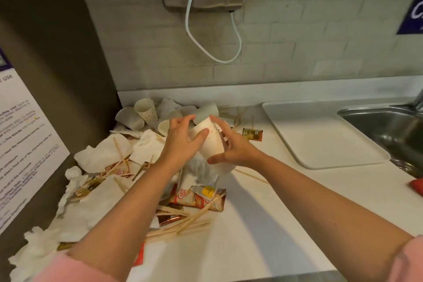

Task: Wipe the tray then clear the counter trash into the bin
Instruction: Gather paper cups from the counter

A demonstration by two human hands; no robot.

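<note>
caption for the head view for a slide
Left hand and right hand grip a white paper cup over a counter strewn with napkins, stirrers and sachets, tray beside the sink.

A white rectangular plastic tray (325, 139) is lying flat at the right. Crumpled white napkins (103, 155), wooden stir sticks (180, 226), creamer sachets (196, 199) and white paper cups (146, 110) are sprawling at the left (1 white spotted paper cup (214, 146) is tilting above them).

The counter (263, 224) is white, the tray (320, 135) a duller off-white. The paper cup (212, 142) is white with an orange dot; a second cup (146, 110) carries small reddish spots. The napkins (103, 155) are white, the stir sticks (183, 224) pale wood, the creamer sachets (190, 197) red and white, and one packet (253, 134) gold-brown. The sleeves (75, 268) are pink.
</note>
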